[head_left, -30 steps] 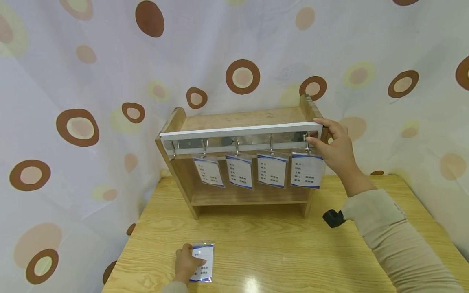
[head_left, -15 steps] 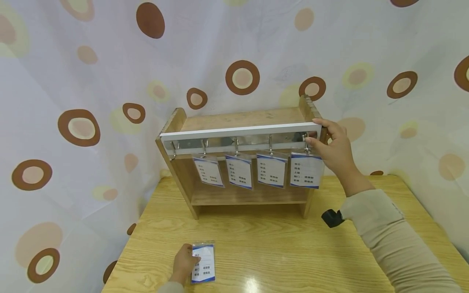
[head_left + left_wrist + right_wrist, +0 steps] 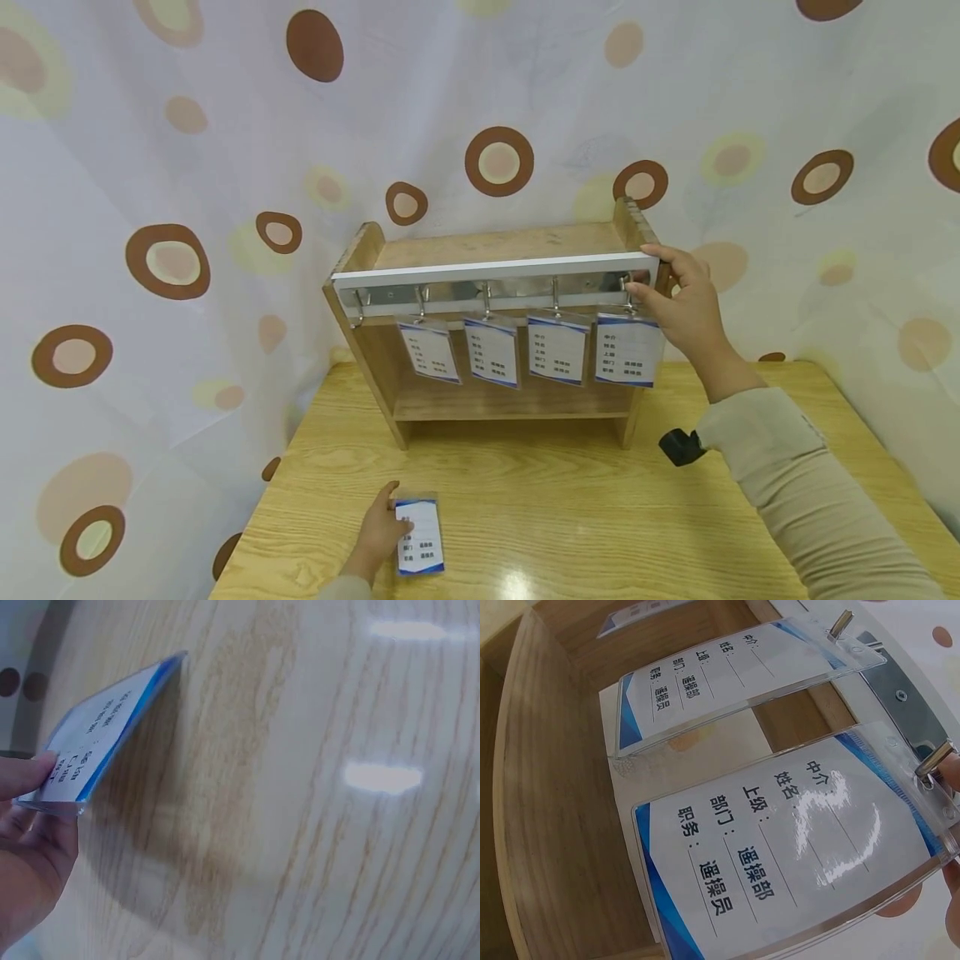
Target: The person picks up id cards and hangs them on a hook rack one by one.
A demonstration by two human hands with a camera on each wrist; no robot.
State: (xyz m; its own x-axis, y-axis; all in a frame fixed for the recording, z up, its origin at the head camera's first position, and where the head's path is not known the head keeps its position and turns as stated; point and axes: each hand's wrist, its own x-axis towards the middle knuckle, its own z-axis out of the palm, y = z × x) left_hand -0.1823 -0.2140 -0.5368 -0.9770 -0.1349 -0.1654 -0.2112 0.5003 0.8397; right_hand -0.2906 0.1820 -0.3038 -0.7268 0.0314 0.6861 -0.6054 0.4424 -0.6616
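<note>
My left hand [image 3: 381, 533] pinches a clear-sleeved badge card [image 3: 420, 537] with a blue and white print. In the left wrist view the thumb lies on top of the badge card [image 3: 105, 731] and fingers are under it; the card is tilted, its far end raised off the wood. My right hand [image 3: 686, 300] grips the right end of the white hook rack [image 3: 487, 268], fingers on its top edge and thumb by the rightmost hook. From that hook hangs a badge card [image 3: 780, 847], close to the right fingers. Several similar cards hang from the hooks; the leftmost hook [image 3: 358, 310] bears none.
The rack is on the front of a wooden shelf [image 3: 510, 406], which stands on a wood-grain table [image 3: 570, 500]. A patterned curtain [image 3: 570, 100] hangs behind it. A black device [image 3: 681, 447] sits by the right sleeve.
My left hand has shifted its hold on the badge card, from lying across it to pinching its left edge. The right hand stays at the rack's end.
</note>
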